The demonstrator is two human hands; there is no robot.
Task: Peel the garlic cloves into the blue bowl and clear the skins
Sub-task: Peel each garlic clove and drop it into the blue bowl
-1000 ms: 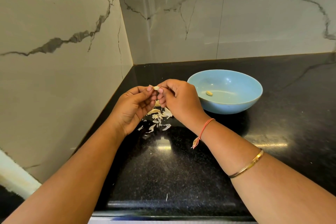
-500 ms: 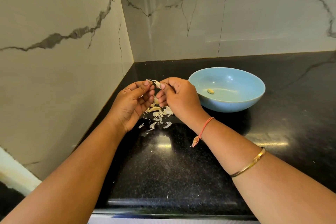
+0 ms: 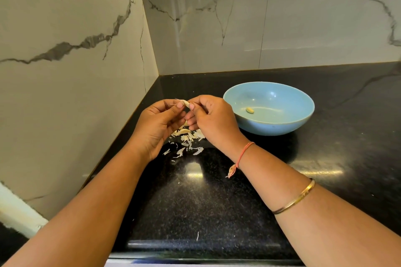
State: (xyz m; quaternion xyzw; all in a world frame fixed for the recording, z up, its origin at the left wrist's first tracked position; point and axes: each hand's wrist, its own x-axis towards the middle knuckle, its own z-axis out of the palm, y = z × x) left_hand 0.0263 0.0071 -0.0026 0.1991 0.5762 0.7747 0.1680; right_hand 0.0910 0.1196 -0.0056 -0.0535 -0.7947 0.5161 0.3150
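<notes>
Both hands meet above the counter [image 3: 217,201]. The left hand [image 3: 157,127] and right hand [image 3: 209,120] pinch one clove [image 3: 185,102] between thumb and forefinger tips. Skins [image 3: 187,140] lie right below the fingers. The bowl [image 3: 303,112], just right of them, holds a peeled clove [image 3: 250,110].

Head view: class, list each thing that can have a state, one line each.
left hand, pinches the garlic clove
right hand, pinches the same clove
garlic clove, held up, skin wisps sticking out
blue bowl, upright, one peeled clove inside
garlic skins, scattered on the black counter below the hands
</notes>
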